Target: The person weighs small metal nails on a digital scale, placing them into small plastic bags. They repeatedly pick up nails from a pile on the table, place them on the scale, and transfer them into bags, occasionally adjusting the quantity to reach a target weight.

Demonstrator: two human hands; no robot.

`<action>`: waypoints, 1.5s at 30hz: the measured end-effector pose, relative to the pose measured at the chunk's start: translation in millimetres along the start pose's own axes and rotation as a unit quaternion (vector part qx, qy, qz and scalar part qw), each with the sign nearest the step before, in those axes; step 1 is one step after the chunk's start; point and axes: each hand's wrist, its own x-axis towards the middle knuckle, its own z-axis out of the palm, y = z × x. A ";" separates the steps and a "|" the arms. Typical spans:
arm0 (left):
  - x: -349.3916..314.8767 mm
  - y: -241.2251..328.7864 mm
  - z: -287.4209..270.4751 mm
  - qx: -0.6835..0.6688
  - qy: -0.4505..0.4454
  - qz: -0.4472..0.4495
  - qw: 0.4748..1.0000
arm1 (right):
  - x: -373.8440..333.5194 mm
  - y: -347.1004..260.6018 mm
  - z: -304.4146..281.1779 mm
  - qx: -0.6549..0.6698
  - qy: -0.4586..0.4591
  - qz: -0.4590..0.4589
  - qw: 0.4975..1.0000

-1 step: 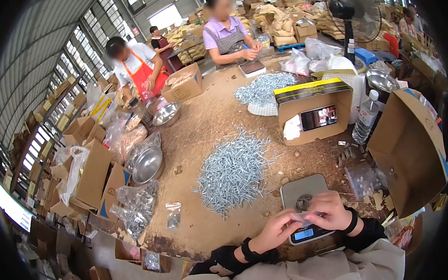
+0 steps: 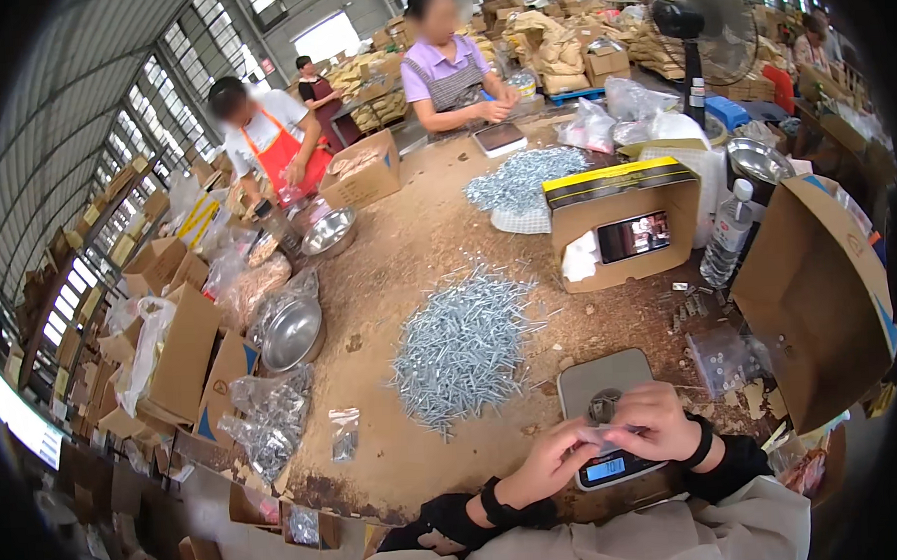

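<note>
Down at five o'clock in view, the left hand (image 2: 553, 458) and right hand (image 2: 661, 420) pinch a small clear bag (image 2: 597, 435) above a grey scale (image 2: 613, 369); uneven finger pressure could let it slip, spilling any contents across the tabletop (image 2: 368, 273).

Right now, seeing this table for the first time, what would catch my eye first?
Probably the big heap of silvery metal fasteners in the table's middle. At the near edge, the left hand and right hand pinch clear plastic over a scale. Beyond the heap, to the right, a phone stands in a cardboard box.
</note>
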 end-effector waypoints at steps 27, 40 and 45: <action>-27.2 -15.8 -0.9 -0.209 -0.011 -0.184 0.960 | -4.9 -9.2 14.6 0.021 -0.007 -0.060 0.998; -24.4 -12.3 -1.0 -0.323 0.002 -0.296 0.899 | -7.0 0.5 19.1 -0.059 -0.027 -0.135 0.989; -10.7 -0.9 -21.7 -0.339 0.079 -0.363 0.864 | -2.6 -2.6 18.9 0.045 -0.068 -0.130 0.988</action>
